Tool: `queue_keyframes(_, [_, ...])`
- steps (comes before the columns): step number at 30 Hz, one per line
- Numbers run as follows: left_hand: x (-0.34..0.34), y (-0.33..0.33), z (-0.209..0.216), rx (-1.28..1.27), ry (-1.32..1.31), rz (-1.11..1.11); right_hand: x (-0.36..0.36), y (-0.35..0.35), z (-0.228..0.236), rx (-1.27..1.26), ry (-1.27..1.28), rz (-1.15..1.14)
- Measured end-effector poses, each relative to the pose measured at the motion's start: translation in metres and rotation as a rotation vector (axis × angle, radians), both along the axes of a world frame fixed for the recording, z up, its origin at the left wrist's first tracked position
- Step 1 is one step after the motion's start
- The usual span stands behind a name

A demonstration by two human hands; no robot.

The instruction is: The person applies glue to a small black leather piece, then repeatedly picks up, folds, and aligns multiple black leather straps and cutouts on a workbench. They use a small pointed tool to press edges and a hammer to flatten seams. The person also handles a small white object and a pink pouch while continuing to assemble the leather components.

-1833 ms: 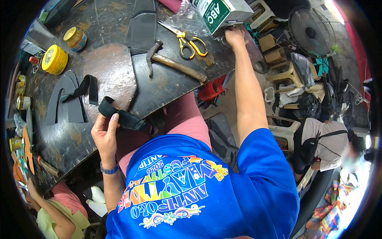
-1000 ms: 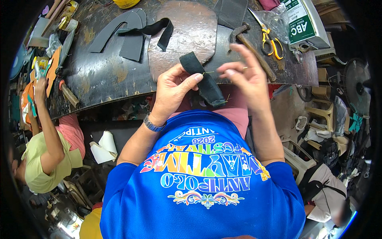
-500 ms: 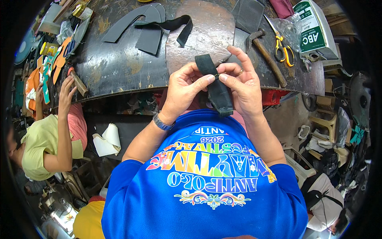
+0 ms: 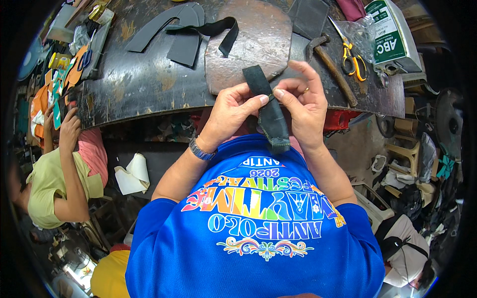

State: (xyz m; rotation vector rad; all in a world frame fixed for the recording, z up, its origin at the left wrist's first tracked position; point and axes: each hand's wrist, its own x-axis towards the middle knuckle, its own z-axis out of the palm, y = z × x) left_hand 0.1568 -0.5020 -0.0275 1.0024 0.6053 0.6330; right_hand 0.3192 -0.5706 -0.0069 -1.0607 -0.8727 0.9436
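A dark green-black fabric strap (image 4: 271, 116) with yellowish stitching along its edge hangs slanted between my hands, above the front of my shirt. My left hand (image 4: 232, 111) is closed on it, with the thumb on top and the fingers behind. My right hand (image 4: 302, 102) pinches at the strap's right edge, where a short bit of yellowish thread shows by the thumb tip; the other fingers are raised. The strap's top end sticks up above both hands, over the near edge of a worn slab (image 4: 248, 39).
On the dark table (image 4: 149, 84) lie grey cut pieces (image 4: 186, 47), a black strip (image 4: 226, 30), a hammer (image 4: 334, 69) and yellow-handled scissors (image 4: 352, 62). A white-green can (image 4: 395, 37) stands at the right. To the left, a co-worker (image 4: 64, 184) works by orange and green pieces (image 4: 59, 102).
The strap has turned slightly, so its stitched edge shows more. My right hand has shifted a little to the right. The co-worker's hand has moved left and lower, and a hammer left the table edge.
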Motion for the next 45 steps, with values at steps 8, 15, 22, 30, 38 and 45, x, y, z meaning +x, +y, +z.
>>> queue_keyframes(8, [0.001,-0.002,-0.004,-0.181,-0.157,0.025,0.002,-0.011,-0.006,-0.029,0.073,-0.106])
queue_keyframes(15, [0.001,-0.003,-0.005,-0.19,-0.206,0.055,-0.008,-0.019,-0.013,-0.148,0.078,-0.017])
queue_keyframes(22, [0.0,-0.005,-0.007,-0.179,-0.177,0.062,-0.008,-0.012,-0.005,-0.109,0.079,0.049])
queue_keyframes(30, [0.001,-0.005,-0.007,-0.145,-0.163,0.054,-0.003,-0.012,-0.003,-0.062,-0.235,0.051])
queue_keyframes(38, [-0.01,-0.005,-0.001,-0.208,-0.176,0.041,0.002,-0.01,0.008,-0.001,-0.756,-0.041])
queue_keyframes(45, [-0.011,-0.004,-0.004,-0.21,-0.173,0.099,-0.002,-0.005,0.006,0.172,-1.109,-0.146])
